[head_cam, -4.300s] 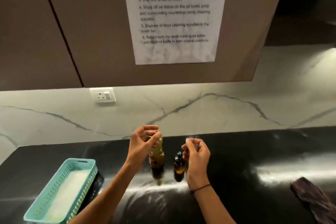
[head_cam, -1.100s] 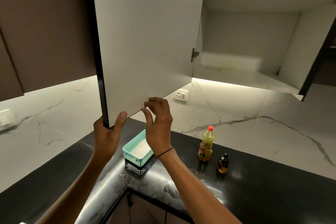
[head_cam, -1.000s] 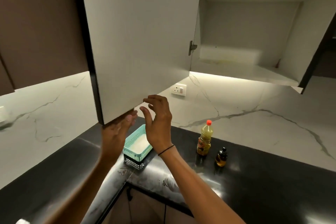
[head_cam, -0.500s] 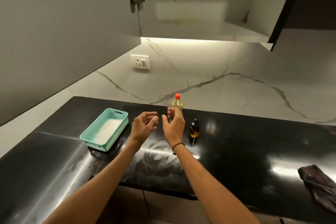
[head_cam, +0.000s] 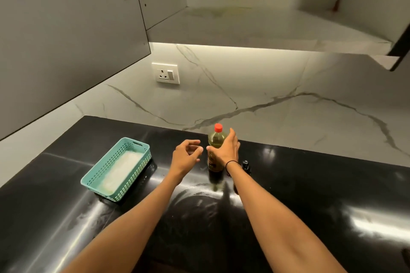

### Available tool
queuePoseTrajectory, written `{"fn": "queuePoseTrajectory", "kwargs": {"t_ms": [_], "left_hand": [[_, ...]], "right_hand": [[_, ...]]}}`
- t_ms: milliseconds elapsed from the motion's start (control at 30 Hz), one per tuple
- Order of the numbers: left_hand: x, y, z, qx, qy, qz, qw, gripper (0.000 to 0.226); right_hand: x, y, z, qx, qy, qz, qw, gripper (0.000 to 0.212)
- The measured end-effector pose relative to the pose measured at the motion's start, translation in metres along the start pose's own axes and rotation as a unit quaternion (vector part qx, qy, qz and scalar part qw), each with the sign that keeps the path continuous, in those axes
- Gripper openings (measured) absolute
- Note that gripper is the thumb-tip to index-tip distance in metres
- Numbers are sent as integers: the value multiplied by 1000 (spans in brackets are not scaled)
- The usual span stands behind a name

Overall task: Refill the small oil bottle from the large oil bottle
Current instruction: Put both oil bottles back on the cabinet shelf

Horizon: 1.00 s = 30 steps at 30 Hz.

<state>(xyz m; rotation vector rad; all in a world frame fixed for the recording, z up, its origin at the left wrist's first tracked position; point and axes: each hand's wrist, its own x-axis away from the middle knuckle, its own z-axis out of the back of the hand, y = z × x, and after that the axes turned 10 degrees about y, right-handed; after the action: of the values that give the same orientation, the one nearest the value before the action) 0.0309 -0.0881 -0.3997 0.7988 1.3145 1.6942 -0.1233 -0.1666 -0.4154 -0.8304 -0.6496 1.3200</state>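
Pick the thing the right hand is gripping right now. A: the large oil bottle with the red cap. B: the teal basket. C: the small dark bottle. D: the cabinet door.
A: the right hand wraps its fingers and thumb round the large oil bottle, which stands upright on the black counter.

- I see a glossy black countertop (head_cam: pixel 310 195), mirror-smooth.
- At ten o'clock, a perforated teal plastic basket (head_cam: pixel 135 175).
- Clear plastic large oil bottle (head_cam: pixel 215 139), red cap.
- Matt veined marble backsplash (head_cam: pixel 255 86).
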Motion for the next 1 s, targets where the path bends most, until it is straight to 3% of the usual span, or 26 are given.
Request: {"fn": "queuePoseTrajectory", "kwargs": {"t_ms": [100,267,367,667,900,1000], "left_hand": [[-13,-4,-1,-3,8,7,1000,26],[-21,-16,-1,-3,22,31,999,27],[-20,-22,-2,-4,18,44,999,31],[12,-34,0,-6,-33,64,997,53],[68,-29,24,-44,-116,91,988,104],[105,-11,38,-9,-123,88,988,97]], "right_hand": [[-21,-1,-10,9,-31,0,999,120],[-29,4,-25,10,-26,18,999,84],[-26,6,-25,38,-12,42,998,74],[17,1,-4,68,21,105,992,72],[84,-54,50,49,65,206,975,71],[112,-97,88,51,85,246,964,82]]}}
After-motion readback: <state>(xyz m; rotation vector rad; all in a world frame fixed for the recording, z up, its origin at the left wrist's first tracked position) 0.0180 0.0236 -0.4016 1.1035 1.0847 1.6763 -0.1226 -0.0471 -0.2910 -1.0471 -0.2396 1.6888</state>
